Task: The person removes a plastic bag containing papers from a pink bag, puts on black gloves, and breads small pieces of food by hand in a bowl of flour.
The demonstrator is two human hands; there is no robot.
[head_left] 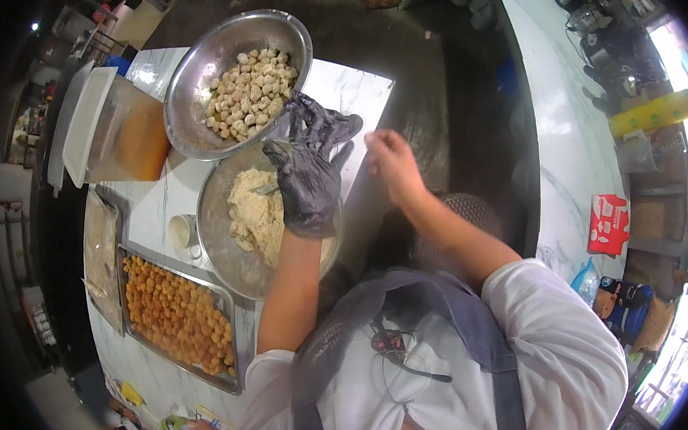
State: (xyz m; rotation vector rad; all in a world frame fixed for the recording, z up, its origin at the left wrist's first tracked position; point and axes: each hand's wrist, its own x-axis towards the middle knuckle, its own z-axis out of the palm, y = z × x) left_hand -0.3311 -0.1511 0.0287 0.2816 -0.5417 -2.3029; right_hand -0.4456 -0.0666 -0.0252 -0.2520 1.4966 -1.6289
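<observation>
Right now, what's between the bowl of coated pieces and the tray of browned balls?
In the head view, between the steel bowl and tray: a white cup on the table, with the flour bowl's left side beside it.

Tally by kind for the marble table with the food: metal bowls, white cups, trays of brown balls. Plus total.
Metal bowls: 2
White cup: 1
Tray of brown balls: 1
Total: 4

Gloved left hand (308,187), bare right hand (396,167) half-curled
</observation>
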